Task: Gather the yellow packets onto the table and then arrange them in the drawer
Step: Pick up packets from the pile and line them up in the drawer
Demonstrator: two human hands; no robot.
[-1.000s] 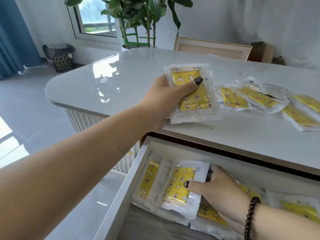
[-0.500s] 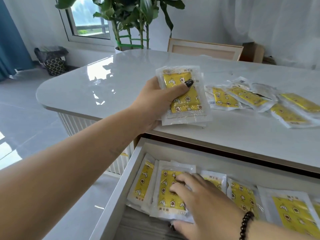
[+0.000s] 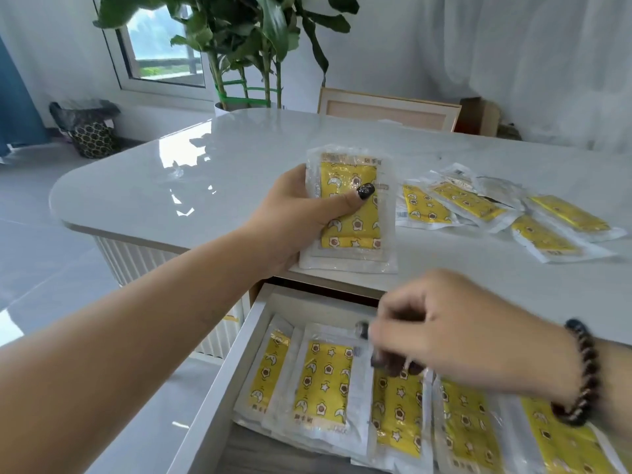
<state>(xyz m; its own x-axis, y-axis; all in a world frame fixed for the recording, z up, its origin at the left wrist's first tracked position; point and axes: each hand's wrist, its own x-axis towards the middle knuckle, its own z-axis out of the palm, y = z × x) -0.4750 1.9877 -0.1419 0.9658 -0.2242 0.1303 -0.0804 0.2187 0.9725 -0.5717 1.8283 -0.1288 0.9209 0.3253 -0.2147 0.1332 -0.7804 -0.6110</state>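
Lifting off drawer packets point(image 3: 323, 381), right hand point(image 3: 455, 326) now empty, fingers curled; left hand point(image 3: 304, 217) still clamps packet stack point(image 3: 352, 213).

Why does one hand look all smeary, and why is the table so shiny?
Head view: the right hand is smeared by motion blur above the drawer, while the left hand and its held packets look sharp. Head view: the glossy table mirrors the bright window, making white glare.

Head view, down onto table point(image 3: 239, 172), near.
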